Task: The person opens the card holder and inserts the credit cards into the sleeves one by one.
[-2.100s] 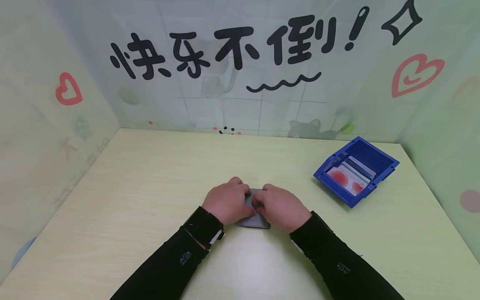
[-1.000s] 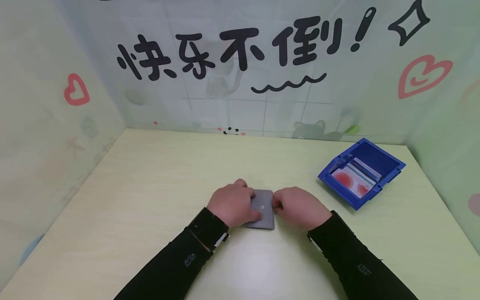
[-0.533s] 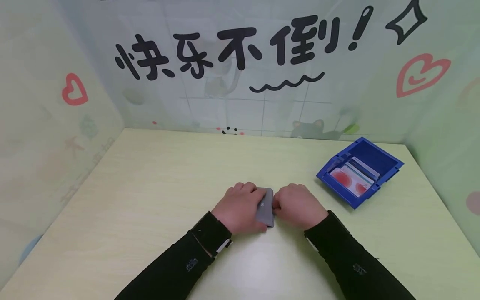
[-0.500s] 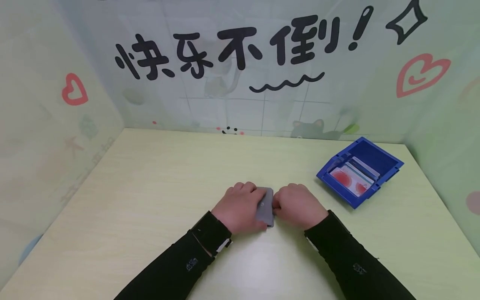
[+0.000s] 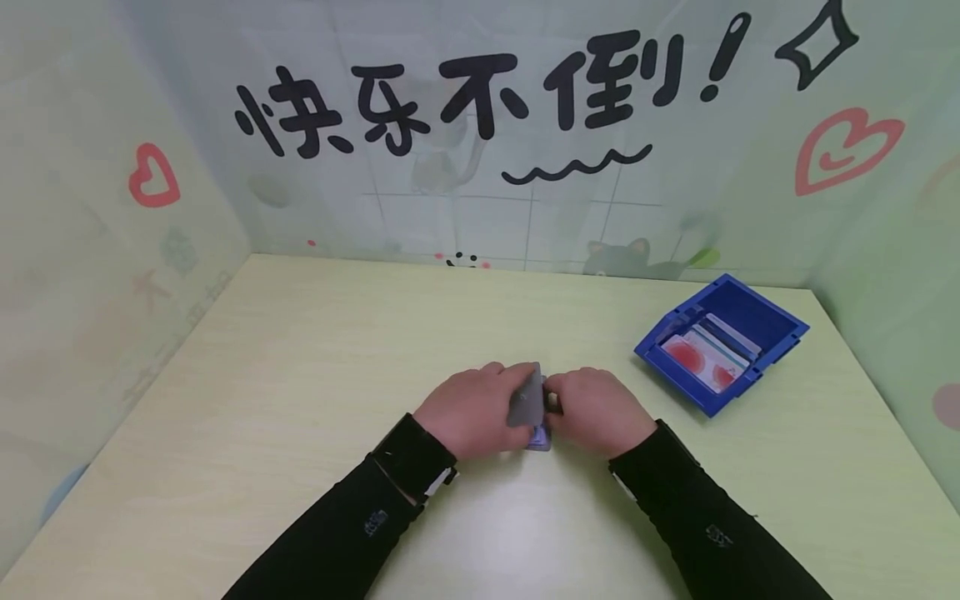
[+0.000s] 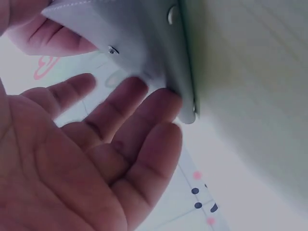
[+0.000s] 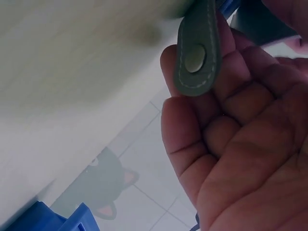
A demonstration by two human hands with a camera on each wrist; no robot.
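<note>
A small grey card holder (image 5: 527,403) stands between both hands on the table, its cover tilted up and a purplish inside showing below it. From the left, my left hand (image 5: 474,414) holds the raised cover by its edges with thumb and forefinger. In the left wrist view the grey holder (image 6: 139,38) shows metal snap studs and white stitching, with the other fingers loosely bent near it. My right hand (image 5: 598,412) grips the holder's right side with curled fingers. A strap with a snap button (image 7: 196,57) lies against those fingers in the right wrist view.
At the back right of the table (image 5: 360,350) sits an open blue box (image 5: 750,312) with several cards (image 5: 701,360) in it. Its corner (image 7: 43,219) also enters the right wrist view. Printed cloth walls (image 5: 465,225) enclose the back and sides.
My right hand has moved off the holder's top to its right edge. My left hand has shifted its hold and lifted the cover, so the inside now shows.
</note>
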